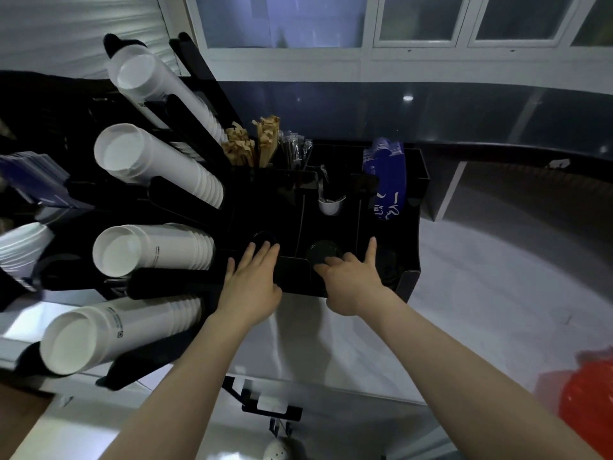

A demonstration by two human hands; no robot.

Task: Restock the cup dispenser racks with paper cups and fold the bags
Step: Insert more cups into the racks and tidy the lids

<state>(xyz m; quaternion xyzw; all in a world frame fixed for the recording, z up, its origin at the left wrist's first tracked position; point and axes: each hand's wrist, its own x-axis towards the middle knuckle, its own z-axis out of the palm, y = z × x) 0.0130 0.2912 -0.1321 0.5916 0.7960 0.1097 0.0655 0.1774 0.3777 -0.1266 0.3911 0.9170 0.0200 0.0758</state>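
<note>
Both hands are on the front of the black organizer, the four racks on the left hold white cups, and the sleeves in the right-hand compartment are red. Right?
Not quite. In the head view the sleeves are blue, not red. Both the left hand and right hand are on the black organizer, and the racks hold white cups.

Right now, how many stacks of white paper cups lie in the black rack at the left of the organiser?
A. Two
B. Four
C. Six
B: four stacks of white paper cups lie in the black rack, one above another, with open mouths toward the camera; both hands rest on the organiser beside them.
</note>
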